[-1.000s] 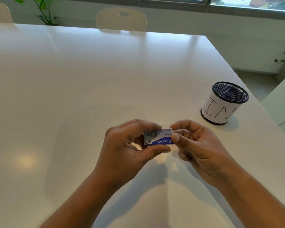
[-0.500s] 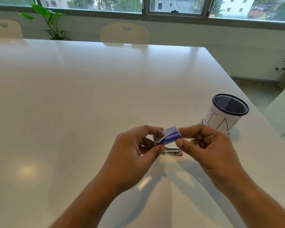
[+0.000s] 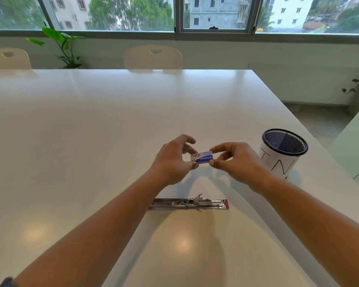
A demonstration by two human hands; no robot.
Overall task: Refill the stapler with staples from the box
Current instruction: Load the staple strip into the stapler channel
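A small blue and white staple box (image 3: 202, 157) is held above the white table (image 3: 91, 131) between both hands. My left hand (image 3: 174, 162) pinches its left end with thumb and fingers. My right hand (image 3: 234, 162) pinches its right end. The stapler (image 3: 190, 203), metal with a pink end, lies flat and swung fully open on the table, nearer to me than the hands. My left forearm covers the stapler's left end.
A black mesh pen holder (image 3: 282, 152) wrapped in white paper stands to the right of my right hand, near the table's right edge. Two chairs (image 3: 152, 58) stand at the far side, with a plant (image 3: 60, 46) by the window.
The view has tilted up and both hands have moved away from me with the box. The open stapler, earlier hidden under the hands, now lies fully in sight.
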